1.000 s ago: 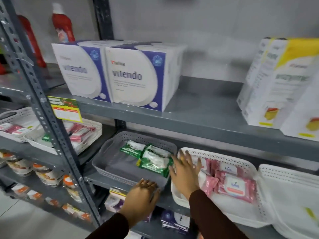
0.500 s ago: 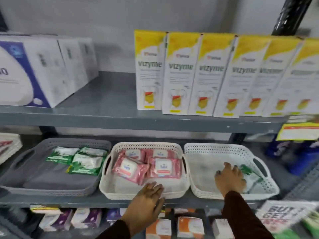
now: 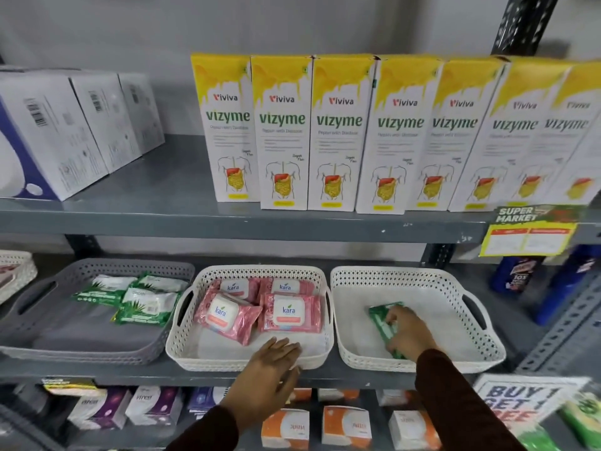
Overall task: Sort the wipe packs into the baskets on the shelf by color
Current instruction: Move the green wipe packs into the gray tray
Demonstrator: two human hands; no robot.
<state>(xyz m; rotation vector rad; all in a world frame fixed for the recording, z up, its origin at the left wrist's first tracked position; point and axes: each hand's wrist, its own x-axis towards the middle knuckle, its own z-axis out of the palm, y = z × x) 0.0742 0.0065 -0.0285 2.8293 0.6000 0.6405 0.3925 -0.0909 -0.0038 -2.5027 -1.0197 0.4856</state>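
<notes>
Three baskets stand side by side on the middle shelf. The grey basket [image 3: 81,348] on the left holds several green wipe packs [image 3: 143,304]. The white middle basket [image 3: 247,361] holds several pink wipe packs [image 3: 286,312]. In the white right basket [image 3: 461,330] lies one green wipe pack [image 3: 380,315], and my right hand [image 3: 408,332] is closed around it. My left hand [image 3: 271,362] rests with fingers spread on the front rim of the middle basket, holding nothing.
The upper shelf [image 3: 227,219] carries yellow-and-white Vizyme boxes [image 3: 338,131] and white-and-blue boxes [image 3: 48,135]. Blue bottles [image 3: 517,275] stand right of the baskets. Another white basket [image 3: 16,271] sits at far left. Small boxes [image 3: 346,424] fill the lower shelf.
The view has swung right from the grey basket to the white right basket. My right hand left the middle basket's edge and now grips the green pack. My left hand shifted to the middle basket's front.
</notes>
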